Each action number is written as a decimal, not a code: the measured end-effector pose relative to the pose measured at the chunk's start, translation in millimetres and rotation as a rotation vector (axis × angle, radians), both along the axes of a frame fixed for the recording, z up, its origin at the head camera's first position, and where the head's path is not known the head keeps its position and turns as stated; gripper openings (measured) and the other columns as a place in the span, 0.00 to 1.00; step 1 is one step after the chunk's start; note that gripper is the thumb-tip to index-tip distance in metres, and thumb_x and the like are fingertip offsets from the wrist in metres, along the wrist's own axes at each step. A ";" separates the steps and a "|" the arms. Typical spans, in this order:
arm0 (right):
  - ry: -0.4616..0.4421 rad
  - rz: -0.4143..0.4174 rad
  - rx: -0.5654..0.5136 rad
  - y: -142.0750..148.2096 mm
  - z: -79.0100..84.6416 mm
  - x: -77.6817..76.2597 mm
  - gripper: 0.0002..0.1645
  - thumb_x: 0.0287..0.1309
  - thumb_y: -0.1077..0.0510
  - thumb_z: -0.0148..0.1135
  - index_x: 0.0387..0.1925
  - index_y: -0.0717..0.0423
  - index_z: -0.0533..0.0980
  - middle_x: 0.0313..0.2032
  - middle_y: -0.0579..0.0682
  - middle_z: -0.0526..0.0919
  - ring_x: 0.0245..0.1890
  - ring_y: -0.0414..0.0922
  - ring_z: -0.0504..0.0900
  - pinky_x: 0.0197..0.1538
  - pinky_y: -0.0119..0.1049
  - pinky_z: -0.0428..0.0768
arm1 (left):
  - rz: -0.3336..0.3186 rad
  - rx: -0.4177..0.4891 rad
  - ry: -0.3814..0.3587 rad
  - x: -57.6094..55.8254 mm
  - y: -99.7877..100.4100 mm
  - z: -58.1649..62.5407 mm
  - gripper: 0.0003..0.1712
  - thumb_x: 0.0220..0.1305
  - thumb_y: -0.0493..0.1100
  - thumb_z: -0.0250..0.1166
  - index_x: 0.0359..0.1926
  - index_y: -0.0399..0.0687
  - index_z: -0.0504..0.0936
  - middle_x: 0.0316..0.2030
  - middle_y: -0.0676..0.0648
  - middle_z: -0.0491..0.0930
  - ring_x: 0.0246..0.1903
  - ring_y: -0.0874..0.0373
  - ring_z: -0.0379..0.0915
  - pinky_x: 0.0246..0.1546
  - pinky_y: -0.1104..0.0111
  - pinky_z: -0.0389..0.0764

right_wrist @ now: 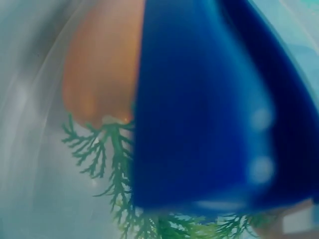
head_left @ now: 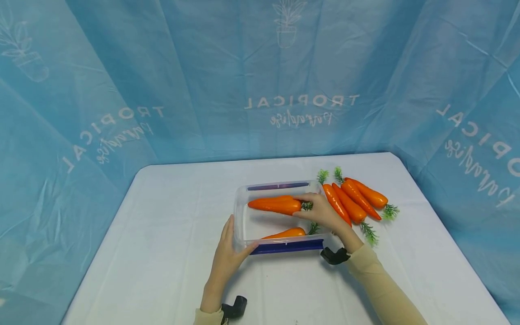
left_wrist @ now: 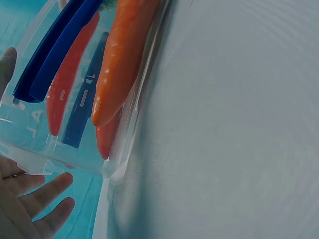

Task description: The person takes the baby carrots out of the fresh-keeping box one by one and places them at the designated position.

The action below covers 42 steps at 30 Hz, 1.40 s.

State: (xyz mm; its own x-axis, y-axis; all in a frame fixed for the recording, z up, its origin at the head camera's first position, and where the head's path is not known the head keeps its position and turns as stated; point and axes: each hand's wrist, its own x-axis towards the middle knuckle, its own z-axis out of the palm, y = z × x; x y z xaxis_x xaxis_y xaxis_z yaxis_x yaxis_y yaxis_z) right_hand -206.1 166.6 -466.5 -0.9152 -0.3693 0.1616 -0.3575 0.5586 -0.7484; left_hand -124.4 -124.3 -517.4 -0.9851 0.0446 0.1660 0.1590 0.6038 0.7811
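A clear plastic box (head_left: 243, 225) with blue side latches stands mid-table. Over its inside, my right hand (head_left: 318, 210) holds an orange carrot (head_left: 276, 205) by its thick leafy end, thumb on the near side and fingers on the far side. A second carrot (head_left: 286, 233) lies along the box's front wall. My left hand (head_left: 225, 255) is at the front left corner, its thumb on the front rim and its straight fingers along the left side. In the left wrist view its fingers (left_wrist: 47, 196) are spread beside the wall. The blue latch (right_wrist: 194, 109) covers much of the right wrist view.
Several more carrots (head_left: 357, 198) with green tops lie close against the box's right side. A white cloth (head_left: 174, 216) covers the table, and a printed blue curtain (head_left: 211, 90) hangs behind and at both sides.
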 end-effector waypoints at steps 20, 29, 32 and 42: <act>0.243 -0.120 -0.170 21.1 21.1 22.8 0.28 0.48 0.60 0.73 0.53 0.60 0.78 0.50 0.58 0.83 0.51 0.54 0.81 0.51 0.49 0.82 | -0.010 -0.013 0.007 -1.7 -0.2 2.5 0.60 0.51 0.62 0.70 0.75 0.44 0.46 0.73 0.39 0.51 0.70 0.41 0.53 0.68 0.45 0.59; 0.275 -0.235 -0.156 37.6 28.3 39.8 0.29 0.46 0.63 0.73 0.54 0.59 0.78 0.51 0.57 0.83 0.49 0.52 0.81 0.50 0.26 0.80 | -0.007 -0.010 -0.003 -1.7 0.5 1.0 0.61 0.51 0.62 0.70 0.75 0.44 0.46 0.73 0.40 0.51 0.70 0.41 0.54 0.68 0.45 0.60; 0.269 -0.284 -0.151 42.7 30.9 47.3 0.29 0.46 0.63 0.73 0.53 0.60 0.78 0.51 0.58 0.83 0.49 0.49 0.81 0.50 0.19 0.74 | -0.007 -0.011 0.003 -2.0 0.5 0.7 0.60 0.51 0.62 0.70 0.75 0.45 0.46 0.73 0.40 0.52 0.70 0.41 0.54 0.68 0.44 0.60; 0.286 -0.359 -0.159 63.6 26.3 66.7 0.28 0.46 0.65 0.73 0.52 0.60 0.79 0.51 0.61 0.82 0.48 0.18 0.70 0.50 0.12 0.70 | -0.008 -0.006 -0.003 -0.9 0.5 1.6 0.61 0.51 0.62 0.70 0.75 0.44 0.46 0.73 0.40 0.51 0.70 0.41 0.54 0.67 0.45 0.61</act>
